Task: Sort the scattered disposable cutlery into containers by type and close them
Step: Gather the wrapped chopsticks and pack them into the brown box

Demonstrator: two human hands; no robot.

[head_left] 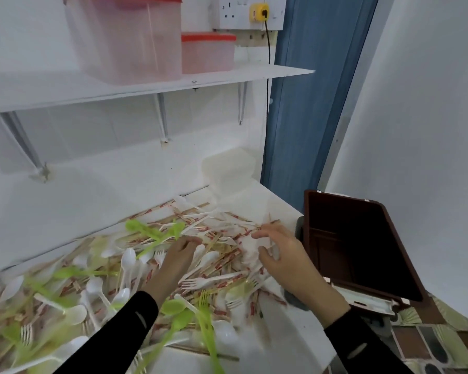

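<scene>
Disposable cutlery (127,257), mixed white & green plastic spoons/forks w/ wrapped sticks, heaps the white counter (270,201) 6–9 o'clock. Left hand (179,255) curls into pile, grip unclear; right hand (281,252) spread open above it. Risk: tangled handful drops mixed types into open dark-brown plastic box (362,252), 3 o'clock

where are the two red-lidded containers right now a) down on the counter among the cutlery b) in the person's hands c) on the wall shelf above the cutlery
c: the tall red-lidded container and the short red-lidded container both stand on the white shelf above the cutlery pile.
</scene>
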